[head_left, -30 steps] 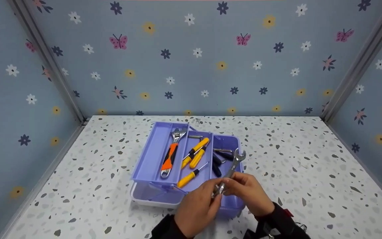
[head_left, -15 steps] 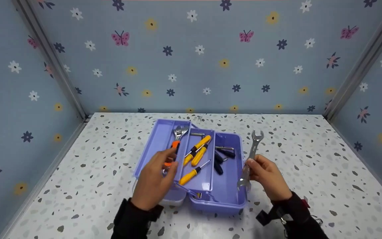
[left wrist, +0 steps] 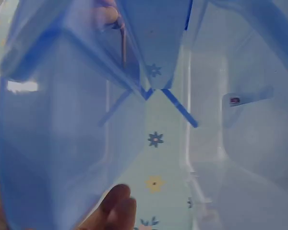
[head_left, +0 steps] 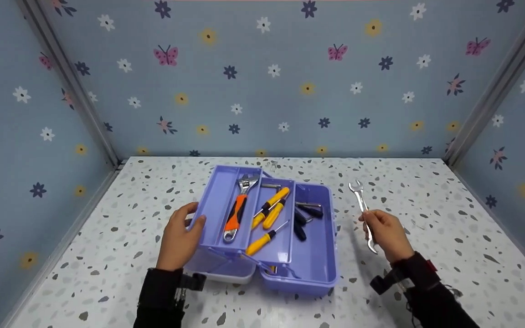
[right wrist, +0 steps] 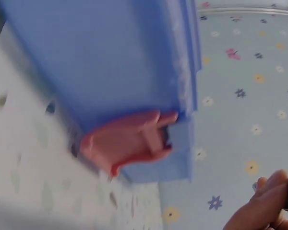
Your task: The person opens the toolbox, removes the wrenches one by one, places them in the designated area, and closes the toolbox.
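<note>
My right hand (head_left: 388, 234) pinches a silver double open-end wrench (head_left: 358, 193) above the table, to the right of the toolbox. In the right wrist view, part of that hand (right wrist: 264, 206) shows at the lower right. The purple toolbox (head_left: 319, 255) is spread open with its stepped trays raised. My left hand (head_left: 178, 241) holds the left edge of the upper tray (head_left: 214, 207), thumb at the rim. Fingers (left wrist: 117, 206) appear below the tray wall in the left wrist view. An adjustable wrench (head_left: 237, 212) with an orange and black handle lies in that tray.
Several yellow-handled screwdrivers (head_left: 260, 243) lie in the middle tray. Black-handled tools (head_left: 299, 230) sit in the deep right compartment. A translucent lid (head_left: 233, 273) hangs open at left. A pink latch (right wrist: 127, 143) is on the box's side. Flowered panels (head_left: 262, 54) enclose the speckled table (head_left: 408, 200).
My hands have moved apart. The right hand has carried the wrench rightward, clear of the toolbox. The left hand has let go of the wrench and moved left to the upper tray's edge.
</note>
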Demonstrator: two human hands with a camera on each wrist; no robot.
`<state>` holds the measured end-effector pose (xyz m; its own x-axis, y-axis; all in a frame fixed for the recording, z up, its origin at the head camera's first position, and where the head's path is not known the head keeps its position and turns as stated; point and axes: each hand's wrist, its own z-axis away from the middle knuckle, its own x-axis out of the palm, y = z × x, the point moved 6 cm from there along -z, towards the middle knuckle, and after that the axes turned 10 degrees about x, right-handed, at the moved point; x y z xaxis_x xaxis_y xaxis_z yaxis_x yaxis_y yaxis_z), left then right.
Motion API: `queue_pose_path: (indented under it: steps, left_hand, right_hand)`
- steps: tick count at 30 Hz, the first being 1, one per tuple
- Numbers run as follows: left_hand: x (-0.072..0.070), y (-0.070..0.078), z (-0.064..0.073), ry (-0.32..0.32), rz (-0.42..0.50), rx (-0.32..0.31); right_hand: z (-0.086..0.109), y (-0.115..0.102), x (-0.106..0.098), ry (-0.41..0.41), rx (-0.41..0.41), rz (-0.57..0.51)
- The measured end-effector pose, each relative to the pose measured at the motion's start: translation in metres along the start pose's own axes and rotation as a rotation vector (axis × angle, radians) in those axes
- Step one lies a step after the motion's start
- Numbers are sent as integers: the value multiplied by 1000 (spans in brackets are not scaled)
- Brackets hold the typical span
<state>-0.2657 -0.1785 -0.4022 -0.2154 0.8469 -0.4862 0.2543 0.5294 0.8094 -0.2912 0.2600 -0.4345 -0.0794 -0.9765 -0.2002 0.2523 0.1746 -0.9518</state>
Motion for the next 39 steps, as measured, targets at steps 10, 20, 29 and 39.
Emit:
queue_pose_path:
  steps: [10, 20, 29, 39]
  left_hand:
    - [2, -9, -1, 11, -27, -45]
    - [4, -11, -1, -9, -48, -54]
    - [4, -8, -1, -8, -51, -32]
    - [4, -7, 0, 0, -53, -2]
  right_hand:
    - [-30, 13, -13, 2, 40, 279]
    - [-50, 26, -15, -2, 61, 489]
    - [-53, 26, -14, 16, 60, 608]
    - [-53, 33, -14, -28, 69, 668]
